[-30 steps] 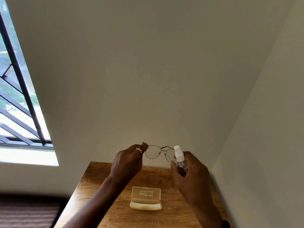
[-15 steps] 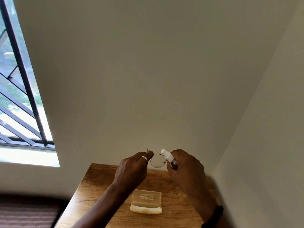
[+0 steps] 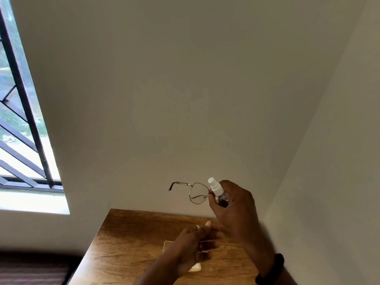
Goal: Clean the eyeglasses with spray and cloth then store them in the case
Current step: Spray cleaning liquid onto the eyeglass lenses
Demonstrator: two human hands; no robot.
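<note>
My right hand [image 3: 234, 204] is raised above the wooden table [image 3: 127, 239] and grips a small clear spray bottle [image 3: 217, 191] with a white nozzle. The same hand also holds the thin metal-framed eyeglasses [image 3: 195, 193], which stick out to the left with one temple arm open. My left hand [image 3: 195, 245] is lower, just above the table, blurred, fingers spread and holding nothing. It covers most of the cream glasses case [image 3: 194, 269]; only a corner and an edge of the case show. No cloth is visible.
The table stands in a corner, with a wall behind it and another close on the right. A barred window [image 3: 24, 130] is at the left. A dark striped surface [image 3: 30, 270] lies at the lower left below the table level.
My left hand has let go of the eyeglasses and dropped down over the case. The right hand now holds both glasses and bottle, a little higher and further right.
</note>
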